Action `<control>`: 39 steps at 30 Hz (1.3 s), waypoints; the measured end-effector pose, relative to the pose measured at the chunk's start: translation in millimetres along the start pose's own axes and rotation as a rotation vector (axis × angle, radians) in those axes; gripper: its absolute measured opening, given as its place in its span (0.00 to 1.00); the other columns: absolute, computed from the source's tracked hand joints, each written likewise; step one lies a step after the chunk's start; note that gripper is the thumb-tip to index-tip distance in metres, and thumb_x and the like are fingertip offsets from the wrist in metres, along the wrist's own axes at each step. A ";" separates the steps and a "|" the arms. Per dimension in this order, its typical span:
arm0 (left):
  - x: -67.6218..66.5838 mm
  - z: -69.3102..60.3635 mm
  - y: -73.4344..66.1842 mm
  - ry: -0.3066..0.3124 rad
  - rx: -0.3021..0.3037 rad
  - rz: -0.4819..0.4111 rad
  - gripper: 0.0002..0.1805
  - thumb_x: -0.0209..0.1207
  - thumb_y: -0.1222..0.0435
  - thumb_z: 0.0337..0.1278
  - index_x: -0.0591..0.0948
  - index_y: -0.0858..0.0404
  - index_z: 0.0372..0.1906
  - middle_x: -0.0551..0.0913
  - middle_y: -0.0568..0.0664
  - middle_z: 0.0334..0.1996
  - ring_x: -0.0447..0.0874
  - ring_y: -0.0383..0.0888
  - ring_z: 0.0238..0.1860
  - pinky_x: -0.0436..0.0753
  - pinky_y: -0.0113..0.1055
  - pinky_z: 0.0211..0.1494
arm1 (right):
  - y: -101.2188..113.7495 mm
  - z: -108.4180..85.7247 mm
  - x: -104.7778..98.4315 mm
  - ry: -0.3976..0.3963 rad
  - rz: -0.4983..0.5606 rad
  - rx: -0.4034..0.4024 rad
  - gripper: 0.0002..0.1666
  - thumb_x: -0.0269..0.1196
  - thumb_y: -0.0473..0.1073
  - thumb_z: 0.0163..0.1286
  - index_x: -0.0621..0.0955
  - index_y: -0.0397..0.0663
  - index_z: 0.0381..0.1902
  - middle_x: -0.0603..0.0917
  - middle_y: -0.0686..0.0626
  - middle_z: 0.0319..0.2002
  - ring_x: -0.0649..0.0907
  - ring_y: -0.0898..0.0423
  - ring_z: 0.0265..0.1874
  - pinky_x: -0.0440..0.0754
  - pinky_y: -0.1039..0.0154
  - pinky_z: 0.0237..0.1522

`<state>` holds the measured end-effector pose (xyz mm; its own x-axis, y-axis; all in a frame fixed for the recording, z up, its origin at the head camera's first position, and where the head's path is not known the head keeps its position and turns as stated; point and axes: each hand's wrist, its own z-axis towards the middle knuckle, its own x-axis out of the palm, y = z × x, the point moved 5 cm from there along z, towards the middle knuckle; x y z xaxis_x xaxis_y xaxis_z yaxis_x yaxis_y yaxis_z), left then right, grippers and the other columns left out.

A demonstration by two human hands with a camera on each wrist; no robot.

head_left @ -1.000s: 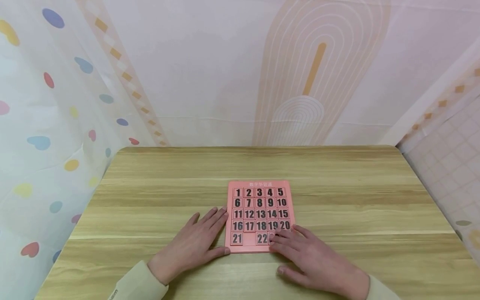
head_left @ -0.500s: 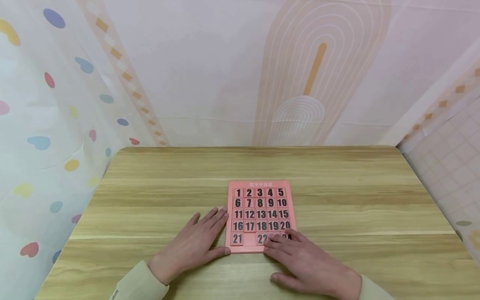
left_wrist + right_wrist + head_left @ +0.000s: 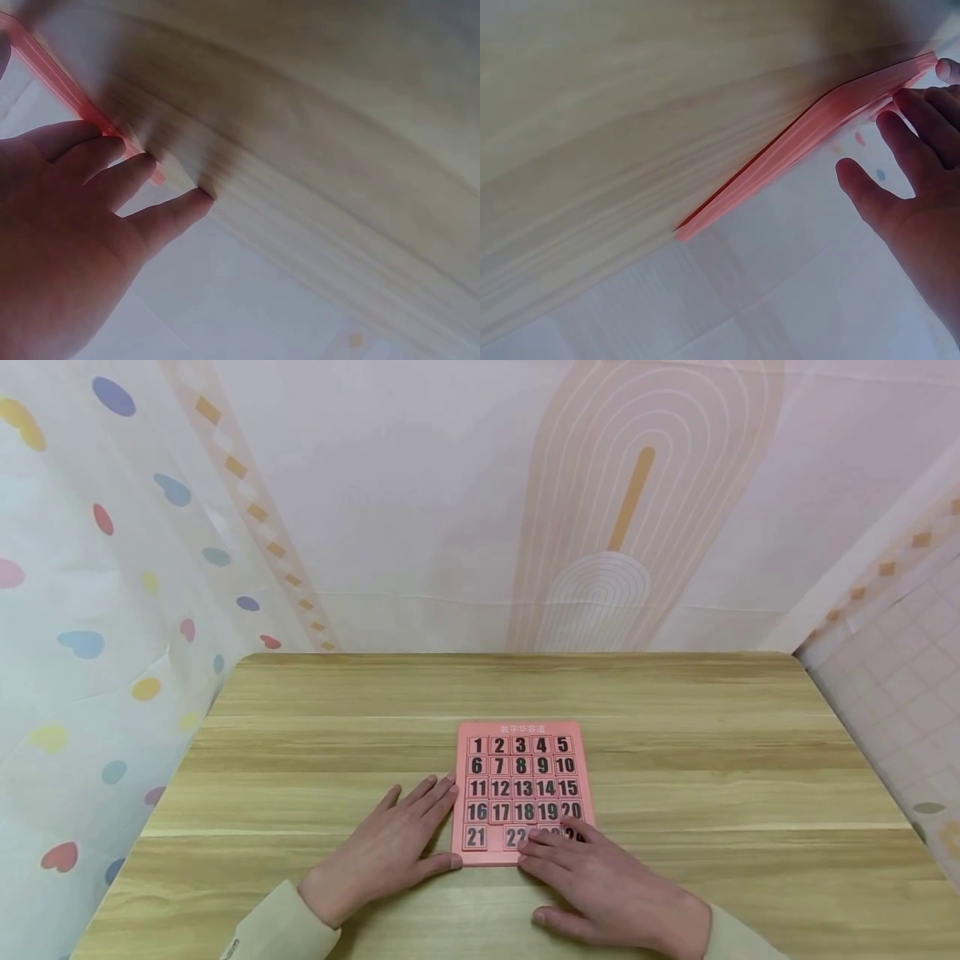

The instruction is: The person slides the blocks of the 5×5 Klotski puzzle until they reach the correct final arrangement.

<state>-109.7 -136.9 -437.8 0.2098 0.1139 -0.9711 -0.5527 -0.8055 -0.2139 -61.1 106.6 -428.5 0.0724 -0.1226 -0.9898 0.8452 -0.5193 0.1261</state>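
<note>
A pink sliding number puzzle [image 3: 463,760] lies flat on the table, with black-numbered tiles in rows. My left hand [image 3: 386,847] rests along its left edge, fingers extended, thumb by the lower left corner. Over the lower right part, my right hand [image 3: 611,885] touches the bottom row with outstretched fingertips. Tile 22 [image 3: 513,837] shows beside those fingertips; tiles 23 and 24 are partly covered. A narrow gap separates tile 21 [image 3: 476,837] from tile 22. In the right wrist view, the puzzle's pink side [image 3: 780,154] runs past the spread fingers.
The wood-grain table [image 3: 690,735] extends around the puzzle on all sides. Behind it hangs a pale patterned cloth [image 3: 420,510]. Another cloth with coloured hearts and dots [image 3: 112,610] hangs at the left.
My right hand has shifted left along the bottom row. Tile 22 has slid left, narrowing the gap after tile 21, and tile 24 has come into partial view. The left hand stays in place.
</note>
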 end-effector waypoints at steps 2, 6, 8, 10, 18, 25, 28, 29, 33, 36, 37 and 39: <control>0.1 0.1 0.2 0.004 -0.004 -0.002 0.49 0.54 0.33 0.67 0.67 0.66 0.78 0.62 0.56 0.79 0.60 0.59 0.78 0.62 0.68 0.74 | 0.7 1.3 0.8 0.008 -0.002 -0.002 0.34 0.49 0.66 0.81 0.77 0.51 0.71 0.77 0.50 0.71 0.74 0.53 0.71 0.68 0.42 0.73; 0.1 0.3 0.2 0.010 -0.010 -0.009 0.49 0.54 0.33 0.67 0.67 0.66 0.77 0.62 0.56 0.79 0.60 0.58 0.78 0.62 0.68 0.74 | 2.0 3.6 1.5 0.007 -0.018 -0.017 0.35 0.49 0.66 0.81 0.77 0.51 0.72 0.76 0.50 0.71 0.74 0.54 0.72 0.68 0.43 0.73; -0.2 0.4 0.0 0.009 -0.009 -0.008 0.49 0.54 0.34 0.67 0.67 0.66 0.77 0.62 0.56 0.79 0.60 0.59 0.78 0.63 0.68 0.74 | 2.6 4.8 1.6 0.007 -0.021 -0.023 0.35 0.49 0.66 0.81 0.77 0.51 0.72 0.76 0.51 0.71 0.73 0.55 0.72 0.69 0.44 0.73; -0.5 0.4 -0.3 0.007 -0.007 -0.005 0.48 0.55 0.34 0.67 0.68 0.66 0.77 0.63 0.56 0.79 0.61 0.59 0.78 0.63 0.68 0.74 | 3.2 6.0 1.2 0.008 -0.019 -0.027 0.35 0.49 0.65 0.81 0.77 0.51 0.72 0.77 0.51 0.71 0.73 0.55 0.72 0.69 0.44 0.73; 0.1 0.5 -0.1 0.010 -0.011 -0.005 0.48 0.55 0.34 0.67 0.68 0.66 0.77 0.63 0.56 0.79 0.60 0.59 0.78 0.63 0.68 0.74 | 5.0 9.4 1.4 0.015 -0.018 -0.036 0.35 0.49 0.66 0.81 0.76 0.51 0.72 0.76 0.51 0.71 0.73 0.55 0.72 0.69 0.44 0.73; 0.3 0.6 0.8 0.013 -0.014 -0.012 0.48 0.54 0.34 0.68 0.68 0.66 0.77 0.63 0.56 0.79 0.60 0.58 0.78 0.63 0.68 0.74 | 6.1 11.8 2.1 0.008 -0.046 -0.054 0.35 0.49 0.66 0.81 0.76 0.51 0.72 0.76 0.50 0.71 0.73 0.54 0.72 0.69 0.44 0.73; -0.1 0.7 0.7 0.011 -0.011 -0.011 0.48 0.55 0.34 0.68 0.68 0.66 0.77 0.63 0.56 0.79 0.61 0.59 0.78 0.63 0.68 0.74 | 6.7 13.6 2.2 0.004 -0.051 -0.064 0.35 0.48 0.66 0.81 0.76 0.51 0.72 0.77 0.51 0.71 0.73 0.54 0.72 0.70 0.44 0.72; -0.2 0.6 0.7 0.010 -0.010 -0.010 0.48 0.55 0.34 0.68 0.68 0.66 0.77 0.63 0.56 0.79 0.61 0.59 0.78 0.63 0.68 0.74 | 6.9 14.3 2.2 0.004 -0.051 -0.066 0.35 0.48 0.66 0.81 0.76 0.51 0.72 0.77 0.51 0.71 0.73 0.54 0.72 0.70 0.44 0.72; -0.2 0.9 0.8 0.012 -0.011 -0.006 0.48 0.55 0.34 0.68 0.68 0.66 0.77 0.63 0.56 0.79 0.61 0.59 0.78 0.64 0.68 0.74 | 7.4 16.2 1.7 0.005 -0.058 -0.071 0.35 0.48 0.66 0.81 0.77 0.51 0.72 0.77 0.51 0.71 0.73 0.54 0.72 0.71 0.44 0.71; 0.0 1.2 0.9 0.014 -0.011 -0.007 0.48 0.54 0.34 0.68 0.68 0.66 0.77 0.63 0.56 0.79 0.61 0.59 0.78 0.63 0.68 0.74 | 7.3 16.2 0.6 0.008 -0.059 -0.069 0.35 0.48 0.66 0.81 0.77 0.52 0.72 0.77 0.52 0.71 0.73 0.54 0.72 0.71 0.44 0.71; 0.1 1.2 0.9 0.015 -0.011 -0.008 0.48 0.54 0.34 0.67 0.68 0.66 0.77 0.63 0.56 0.79 0.60 0.59 0.78 0.63 0.68 0.74 | 7.0 15.8 -0.1 0.006 -0.060 -0.067 0.35 0.49 0.66 0.81 0.77 0.52 0.71 0.77 0.52 0.71 0.73 0.53 0.72 0.71 0.45 0.71; 0.1 1.2 0.9 0.013 -0.010 -0.005 0.48 0.54 0.33 0.67 0.68 0.66 0.77 0.63 0.56 0.79 0.60 0.59 0.78 0.63 0.68 0.74 | 5.8 14.1 -1.6 0.000 -0.061 -0.059 0.34 0.49 0.66 0.81 0.77 0.52 0.72 0.77 0.52 0.71 0.73 0.52 0.72 0.71 0.45 0.71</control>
<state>-111.2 -136.9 -438.2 0.2236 0.1106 -0.9684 -0.5432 -0.8108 -0.2180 -63.7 91.8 -425.2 0.0199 -0.0919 -0.9956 0.8777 -0.4753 0.0614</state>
